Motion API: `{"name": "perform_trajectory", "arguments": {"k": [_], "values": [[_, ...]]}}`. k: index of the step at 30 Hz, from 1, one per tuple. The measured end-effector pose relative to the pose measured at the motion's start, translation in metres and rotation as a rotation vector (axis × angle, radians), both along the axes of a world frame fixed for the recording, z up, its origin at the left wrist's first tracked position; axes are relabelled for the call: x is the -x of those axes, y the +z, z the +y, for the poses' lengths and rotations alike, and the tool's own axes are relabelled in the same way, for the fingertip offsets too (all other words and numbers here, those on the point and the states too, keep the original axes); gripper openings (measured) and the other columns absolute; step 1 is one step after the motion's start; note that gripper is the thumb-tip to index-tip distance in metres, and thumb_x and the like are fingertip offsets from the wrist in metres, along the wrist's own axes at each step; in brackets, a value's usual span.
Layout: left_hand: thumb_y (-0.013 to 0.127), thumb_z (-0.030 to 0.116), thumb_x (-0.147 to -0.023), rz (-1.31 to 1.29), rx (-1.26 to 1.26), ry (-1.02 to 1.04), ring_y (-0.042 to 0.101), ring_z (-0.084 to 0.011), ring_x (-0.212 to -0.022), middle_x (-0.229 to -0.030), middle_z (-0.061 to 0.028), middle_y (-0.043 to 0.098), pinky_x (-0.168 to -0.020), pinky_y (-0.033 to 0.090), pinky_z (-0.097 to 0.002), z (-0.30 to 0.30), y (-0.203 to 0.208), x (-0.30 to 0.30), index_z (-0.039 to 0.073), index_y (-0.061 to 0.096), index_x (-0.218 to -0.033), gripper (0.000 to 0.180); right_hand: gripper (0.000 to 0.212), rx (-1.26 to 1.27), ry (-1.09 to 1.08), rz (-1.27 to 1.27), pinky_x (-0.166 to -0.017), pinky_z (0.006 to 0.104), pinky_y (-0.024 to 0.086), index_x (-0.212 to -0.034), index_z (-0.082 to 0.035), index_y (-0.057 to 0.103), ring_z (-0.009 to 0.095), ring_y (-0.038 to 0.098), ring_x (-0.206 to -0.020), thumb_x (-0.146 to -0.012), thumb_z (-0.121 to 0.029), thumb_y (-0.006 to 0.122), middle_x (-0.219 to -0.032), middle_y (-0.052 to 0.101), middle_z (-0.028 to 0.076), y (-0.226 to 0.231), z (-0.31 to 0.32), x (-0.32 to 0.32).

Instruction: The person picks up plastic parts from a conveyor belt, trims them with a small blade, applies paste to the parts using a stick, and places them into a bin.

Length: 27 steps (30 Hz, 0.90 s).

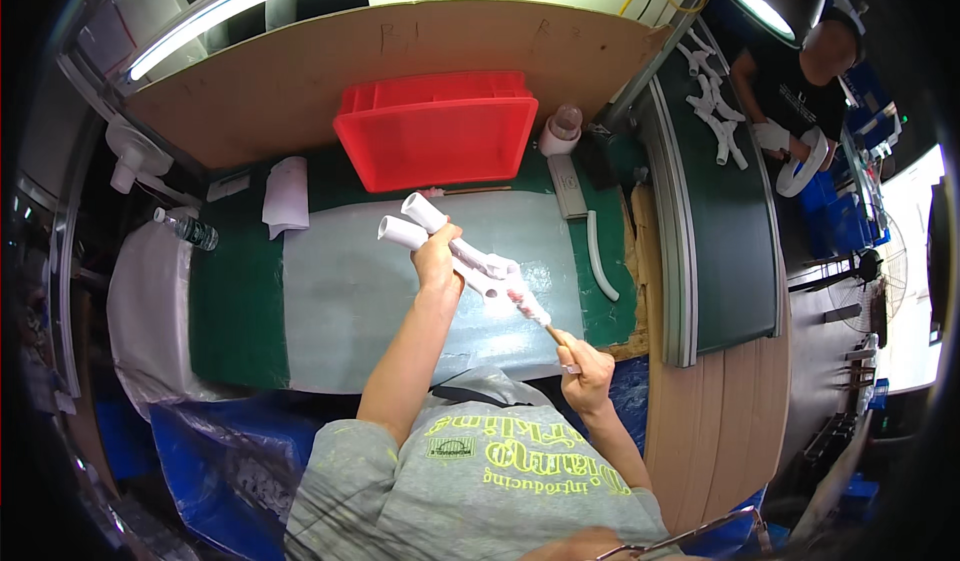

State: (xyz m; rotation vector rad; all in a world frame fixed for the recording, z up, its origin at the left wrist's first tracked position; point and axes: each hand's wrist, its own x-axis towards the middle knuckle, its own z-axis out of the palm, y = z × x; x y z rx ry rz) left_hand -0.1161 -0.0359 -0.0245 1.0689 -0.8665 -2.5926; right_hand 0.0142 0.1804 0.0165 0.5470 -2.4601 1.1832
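Over the middle of the work surface, my left hand (437,262) is closed around a white branching tube piece (476,279). Two round open ends of it stick out beyond my fingers, and a hole shows in its nearer part. Whether it is one piece or two side by side I cannot tell. My right hand (586,375) grips a thin wooden stick (553,333) from below. White wrapping with reddish patches covers the stick's far end (530,306), which meets the tube piece near its joint.
A translucent sheet (350,301) covers the green table. Behind it stand a red bin (435,141), a folded white cloth (287,196) and a bottle (187,229). A curved white tube (597,256) lies right. Beyond, white branching parts (716,111) rest on a conveyor (725,251), beside a co-worker (800,96).
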Motion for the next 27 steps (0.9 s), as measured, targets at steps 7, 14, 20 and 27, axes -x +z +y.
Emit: {"name": "perform_trajectory", "arguments": {"k": [7,14,20,27], "values": [[0.059,-0.005,-0.07,0.014,0.017,0.01,0.051,-0.0154,-0.067,-0.078,-0.0059,0.049,-0.058,0.043,-0.0296,0.005,-0.01,0.002,0.002,0.054,-0.101,0.032,0.019,-0.093,-0.008,0.004,-0.047,0.0304,0.044,-0.097,-0.002,0.064,0.024,0.059,-0.053,-0.078,-0.005,0.062,-0.07,0.063,0.011,-0.015,-0.006,0.004],[0.06,-0.009,-0.066,-0.038,-0.083,-0.024,0.053,-0.0181,-0.086,-0.096,-0.007,0.052,-0.074,0.044,-0.0331,-0.006,-0.035,0.0,0.0,0.054,-0.103,0.038,0.018,0.029,-0.085,-0.035,-0.053,0.0302,0.047,-0.099,0.0,0.064,0.025,0.063,-0.061,-0.083,-0.006,0.058,-0.075,0.065,0.014,-0.011,0.004,-0.004],[0.059,-0.005,-0.07,-0.04,-0.034,-0.122,0.051,-0.0149,-0.065,-0.079,-0.0045,0.049,-0.056,0.043,-0.0286,-0.001,-0.025,-0.001,0.002,0.055,-0.101,0.032,0.02,0.053,0.018,-0.095,-0.051,0.0283,0.047,-0.096,0.0,0.064,0.022,0.064,-0.059,-0.078,0.001,0.055,-0.069,0.063,0.013,-0.013,-0.019,-0.006],[0.058,-0.005,-0.07,-0.089,-0.022,-0.169,0.05,-0.0155,-0.062,-0.075,-0.004,0.048,-0.057,0.044,-0.0293,0.001,-0.011,-0.005,0.004,0.055,-0.101,0.032,0.018,0.125,-0.032,-0.071,-0.049,0.0312,0.046,-0.097,-0.003,0.065,0.024,0.062,-0.057,-0.08,-0.007,0.061,-0.072,0.064,0.013,-0.022,-0.019,-0.009]]}}
